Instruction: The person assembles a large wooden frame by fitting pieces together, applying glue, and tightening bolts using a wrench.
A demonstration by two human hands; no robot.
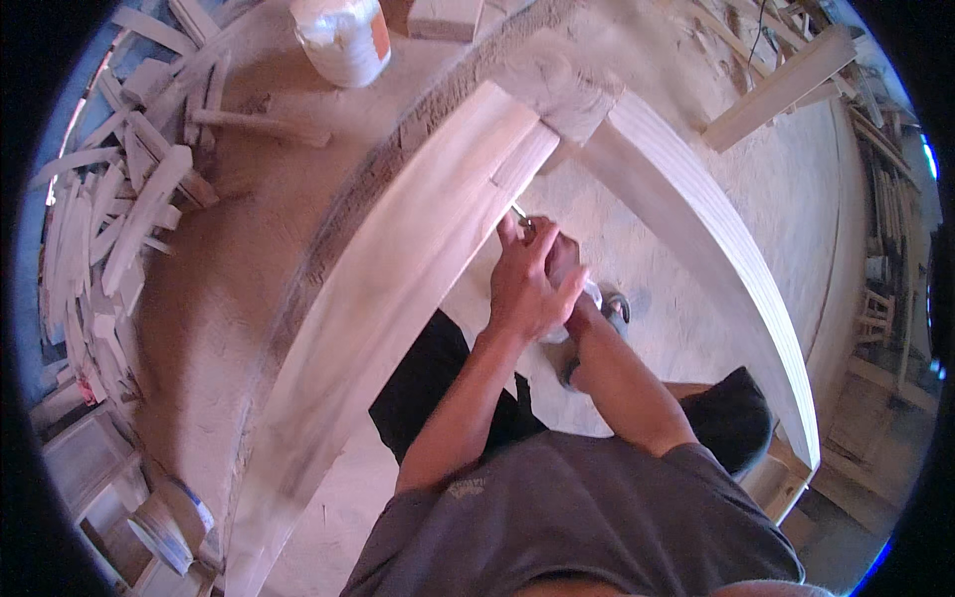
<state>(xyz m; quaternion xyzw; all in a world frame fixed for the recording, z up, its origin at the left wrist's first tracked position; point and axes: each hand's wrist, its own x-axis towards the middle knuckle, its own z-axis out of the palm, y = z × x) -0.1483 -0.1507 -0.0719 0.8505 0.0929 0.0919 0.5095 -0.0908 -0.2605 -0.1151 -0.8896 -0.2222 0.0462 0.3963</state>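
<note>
A pale curved wooden beam [418, 239] runs from the lower left up to the far end. Its mate, a second curved wooden beam [706, 239], bends away on the right. A dusty wooden block [567, 95] joins them at the far end. My left hand [527, 289] is closed over my right hand [564, 257], close to the inner edge of the left beam. From between the fingers a thin metal tool [519, 211] points at that edge; its handle is hidden. Most of my right hand's fingers lie behind the left one.
Wood offcuts [134, 214] are heaped at the left. A white bucket [343, 45] stands at the far side near a wooden block [445, 18]. A thick plank [781, 88] lies at the far right. A round spool-like object [164, 532] sits lower left. Sawdust covers the floor [239, 269].
</note>
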